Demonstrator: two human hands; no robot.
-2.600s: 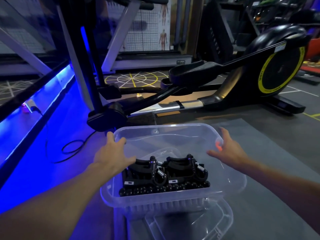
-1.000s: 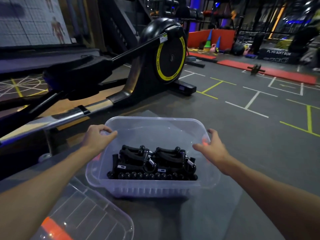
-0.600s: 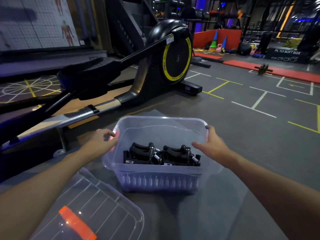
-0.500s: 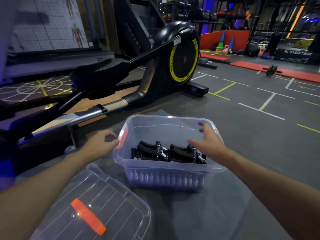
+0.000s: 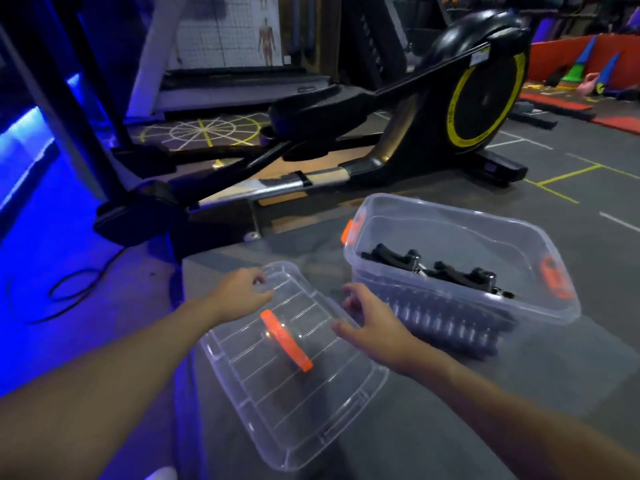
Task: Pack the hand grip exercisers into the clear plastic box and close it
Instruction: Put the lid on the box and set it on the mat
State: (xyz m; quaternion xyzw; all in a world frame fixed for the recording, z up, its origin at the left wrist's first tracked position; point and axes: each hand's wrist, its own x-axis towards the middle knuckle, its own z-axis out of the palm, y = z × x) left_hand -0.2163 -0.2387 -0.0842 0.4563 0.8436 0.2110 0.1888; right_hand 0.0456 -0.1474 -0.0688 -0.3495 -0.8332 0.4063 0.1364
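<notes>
The clear plastic box [image 5: 460, 308] stands on the grey mat at right, open, with orange latches on both ends. Black hand grip exercisers [image 5: 440, 270] lie inside on its bottom. The clear lid [image 5: 294, 382], with an orange handle across its middle, lies flat on the mat to the left of the box. My left hand [image 5: 242, 289] is at the lid's far left corner, fingers curled over its rim. My right hand [image 5: 369, 322] hovers at the lid's right edge, between lid and box, fingers spread and loosely bent, holding nothing.
A black and yellow elliptical trainer [image 5: 398, 133] stands just behind the mat, its rail close to the box. A black cable [image 5: 69, 289] loops on the blue-lit floor at left. Open gym floor with yellow lines extends to the right.
Both hands have left the box's sides and moved down-left to the lid. My view swung left, so the box now sits to the right.
</notes>
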